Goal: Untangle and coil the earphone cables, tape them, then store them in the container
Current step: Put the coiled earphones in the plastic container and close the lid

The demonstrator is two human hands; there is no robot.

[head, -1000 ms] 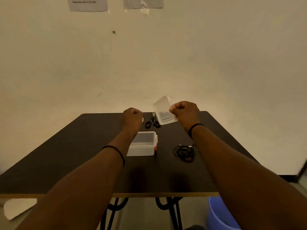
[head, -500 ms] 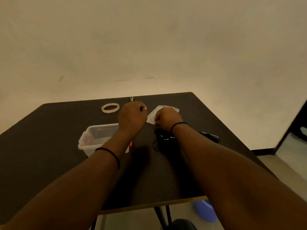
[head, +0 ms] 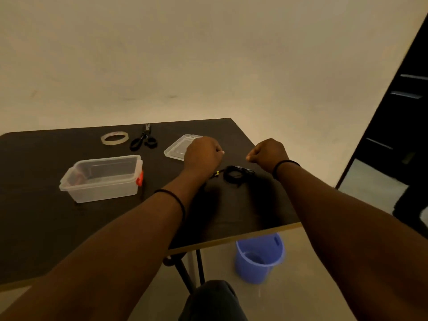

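Note:
A tangled bunch of black earphone cables [head: 236, 175] lies on the dark table [head: 46, 205] near its right edge. My left hand [head: 203, 154] hovers in a fist just left of and beyond the bunch. To the right of the cables my right hand [head: 268, 154] is also curled into a fist. I see nothing held in either hand. The clear plastic container [head: 102, 179] with a red latch stands open at the left. Its clear lid [head: 177, 148] lies flat behind my left hand, partly hidden by it.
A roll of clear tape [head: 114, 138] and black scissors [head: 144, 141] lie near the table's far edge. A blue bucket [head: 259, 257] stands on the floor under the table's right front corner. My knee [head: 213, 300] shows below the front edge.
My right hand has let go of the lid, which now lies on the table. Both fists have come down and spread apart on either side of the cables. My view has swung.

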